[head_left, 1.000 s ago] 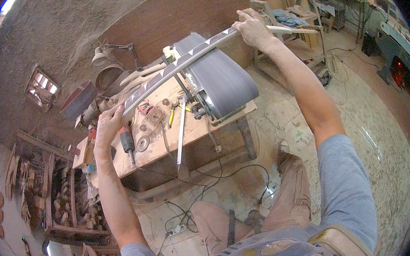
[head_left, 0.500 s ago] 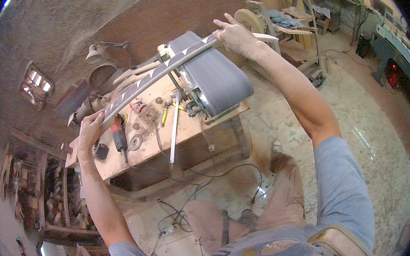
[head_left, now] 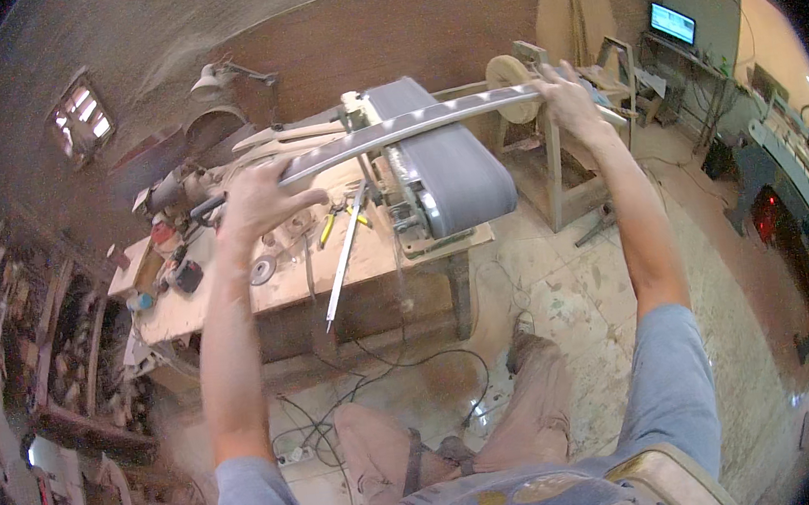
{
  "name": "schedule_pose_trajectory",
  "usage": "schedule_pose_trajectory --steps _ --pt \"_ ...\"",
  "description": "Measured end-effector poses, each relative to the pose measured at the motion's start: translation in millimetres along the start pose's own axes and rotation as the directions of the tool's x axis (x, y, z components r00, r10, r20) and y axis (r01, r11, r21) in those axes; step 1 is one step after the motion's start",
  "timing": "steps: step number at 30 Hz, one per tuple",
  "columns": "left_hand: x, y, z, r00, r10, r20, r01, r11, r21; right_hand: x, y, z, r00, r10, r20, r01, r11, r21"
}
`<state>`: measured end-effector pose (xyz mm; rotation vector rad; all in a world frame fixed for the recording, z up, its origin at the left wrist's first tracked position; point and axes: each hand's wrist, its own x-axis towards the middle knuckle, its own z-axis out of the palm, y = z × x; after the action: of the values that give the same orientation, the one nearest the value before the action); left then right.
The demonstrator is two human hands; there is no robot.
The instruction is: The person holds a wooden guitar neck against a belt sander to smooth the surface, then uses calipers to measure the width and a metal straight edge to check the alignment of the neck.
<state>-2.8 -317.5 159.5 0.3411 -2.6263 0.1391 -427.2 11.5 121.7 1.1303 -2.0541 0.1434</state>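
Spanning the far half of the sander (head_left: 409, 198), the strip (head_left: 392, 130) crosses above its belt (head_left: 460, 173); whether the two touch, I cannot tell. The right grip (head_left: 566, 102), right of the sander, looks clasped on the strip toward that end. The left grip (head_left: 256, 199), left of the sander, lies over the other end with its thumb spread away; its fingers are hidden, so I cannot tell whether it is closed.

The work seems under way rather than finished: the strip is up at the sander, not laid down on the tabletop (head_left: 170, 321). Blur hides how much of its surface is done or left.

Its long axis runs sideways across the belt's length, the right end pointing slightly farther from the person. A dark, light-flecked face shows on top; a pale edge faces the person.
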Motion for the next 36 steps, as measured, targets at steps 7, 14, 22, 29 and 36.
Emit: schedule_pose_trajectory --steps 7,14,22,29,36 --pt "-27 29 -7 0.996 -0.089 0.012 0.09 0.988 -0.127 17 0 -121 0.991 -0.025 -0.135 -0.012 0.963 -0.269" --pt "-167 72 -6 0.86 -0.012 0.51 0.502 -0.155 -0.851 -12 -91 -277 0.709 0.415 -0.57 0.095 0.745 0.66" --pt "-223 162 16 0.944 0.118 0.308 0.321 -0.545 -0.774 -112 -249 -251 0.964 0.004 0.267 -0.264 -0.141 0.954" --pt "-244 212 16 0.958 0.052 0.282 0.258 -0.585 -0.769 -140 -334 -242 0.907 -0.208 0.366 -0.421 -0.474 0.773" --pt "-234 165 30 0.959 -0.124 0.256 0.216 -0.266 -0.94 -177 -331 -199 0.885 -0.297 0.359 -0.462 -0.66 0.593"
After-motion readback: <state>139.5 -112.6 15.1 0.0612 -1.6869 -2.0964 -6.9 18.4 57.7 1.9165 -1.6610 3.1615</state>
